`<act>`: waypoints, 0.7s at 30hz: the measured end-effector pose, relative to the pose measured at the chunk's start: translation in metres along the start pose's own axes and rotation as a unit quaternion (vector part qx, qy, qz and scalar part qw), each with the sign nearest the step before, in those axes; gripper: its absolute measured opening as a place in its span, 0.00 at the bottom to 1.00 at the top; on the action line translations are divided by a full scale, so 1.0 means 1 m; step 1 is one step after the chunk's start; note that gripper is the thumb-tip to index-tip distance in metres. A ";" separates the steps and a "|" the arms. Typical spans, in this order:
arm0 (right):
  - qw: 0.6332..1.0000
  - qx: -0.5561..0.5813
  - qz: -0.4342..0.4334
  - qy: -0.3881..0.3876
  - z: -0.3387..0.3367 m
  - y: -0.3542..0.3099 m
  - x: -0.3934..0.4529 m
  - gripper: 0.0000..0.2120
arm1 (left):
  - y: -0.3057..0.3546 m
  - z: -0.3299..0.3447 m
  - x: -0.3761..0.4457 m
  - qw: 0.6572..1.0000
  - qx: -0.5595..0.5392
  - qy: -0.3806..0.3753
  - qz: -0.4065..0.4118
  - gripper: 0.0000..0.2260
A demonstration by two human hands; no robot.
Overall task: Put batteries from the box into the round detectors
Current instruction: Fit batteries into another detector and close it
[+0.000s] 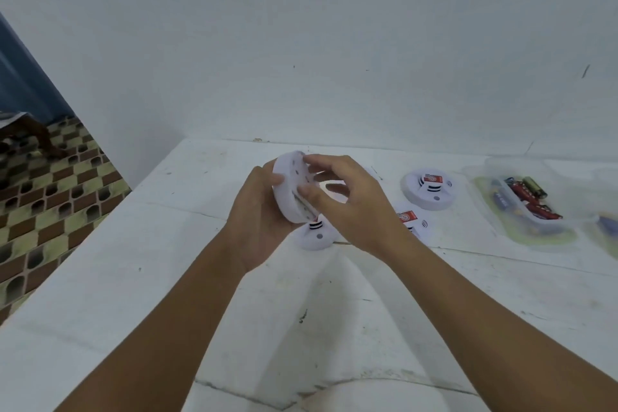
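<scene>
- White plastic detector (290, 187) held tilted on edge above the desk (368, 311), back side turned toward the camera.
- Left hand (257, 211) curled round its lower rim, carrying the weight.
- Right hand (344, 197) pinching at the back face, fingertips (306, 191) at what looks like the battery slot; too blurred to tell whether a battery sits under them.
- Three more detectors on the desk: one (316, 236) just below the hands, one (414, 222) half hidden behind the right wrist, one (429, 189) farther right.
- Clear box (495, 207) of batteries (531, 197) well to the right, lid off.
- Judged step: seating a cell or closing the back cover.
- Risk: held on edge, a loose cell could slide out of the slot and roll off the desk.
- Risk: pressing hard with only a rim grip could twist the detector free and drop it onto the one below.
- Risk: wrong polarity, hard to check with fingertips covering the slot.
</scene>
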State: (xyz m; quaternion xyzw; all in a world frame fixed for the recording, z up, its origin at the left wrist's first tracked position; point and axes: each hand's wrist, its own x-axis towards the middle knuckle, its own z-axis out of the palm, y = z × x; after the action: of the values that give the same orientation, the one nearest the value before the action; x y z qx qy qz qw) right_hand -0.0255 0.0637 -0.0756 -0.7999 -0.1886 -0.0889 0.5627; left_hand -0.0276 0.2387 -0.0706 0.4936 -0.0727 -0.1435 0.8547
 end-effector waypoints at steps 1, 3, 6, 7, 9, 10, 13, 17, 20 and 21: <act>1.000 -0.011 -0.014 0.004 -0.005 0.002 -0.008 0.20 | -0.004 0.009 -0.005 1.000 -0.022 -0.005 -0.009 0.20; 0.998 -0.039 -0.044 0.015 -0.014 0.007 -0.023 0.22 | -0.018 0.025 -0.010 0.998 -0.056 -0.001 -0.036 0.20; 0.997 -0.055 -0.051 0.017 -0.033 0.015 -0.042 0.23 | -0.040 0.046 -0.010 0.993 -0.093 0.013 -0.076 0.27; 0.997 -0.057 -0.048 0.014 -0.040 0.017 -0.047 0.23 | -0.046 0.054 -0.009 0.990 -0.107 0.012 -0.086 0.29; 0.997 -0.065 -0.046 0.012 -0.055 0.022 -0.058 0.25 | -0.058 0.067 -0.006 0.988 -0.121 0.027 -0.095 0.32; 0.996 -0.075 -0.048 0.012 -0.063 0.024 -0.063 0.26 | -0.065 0.074 -0.004 0.987 -0.123 0.038 -0.099 0.32; 0.993 -0.099 -0.055 0.011 -0.080 0.032 -0.074 0.28 | -0.079 0.088 0.000 0.983 -0.129 0.062 -0.117 0.30; 0.990 -0.128 -0.056 0.017 -0.099 0.039 -0.086 0.31 | -0.090 0.108 0.003 0.980 -0.120 0.077 -0.136 0.25; 0.991 -0.125 -0.050 0.017 -0.110 0.042 -0.093 0.29 | -0.098 0.118 0.007 0.979 -0.117 0.085 -0.143 0.22; 0.991 -0.126 -0.049 0.017 -0.114 0.042 -0.094 0.28 | -0.100 0.121 0.008 0.979 -0.115 0.083 -0.147 0.22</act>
State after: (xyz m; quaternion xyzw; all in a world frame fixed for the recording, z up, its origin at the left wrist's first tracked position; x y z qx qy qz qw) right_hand -0.0863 -0.0739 -0.1056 -0.8529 -0.2051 -0.1526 0.4552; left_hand -0.0697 0.0895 -0.0967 0.4074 0.0892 -0.2337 0.8783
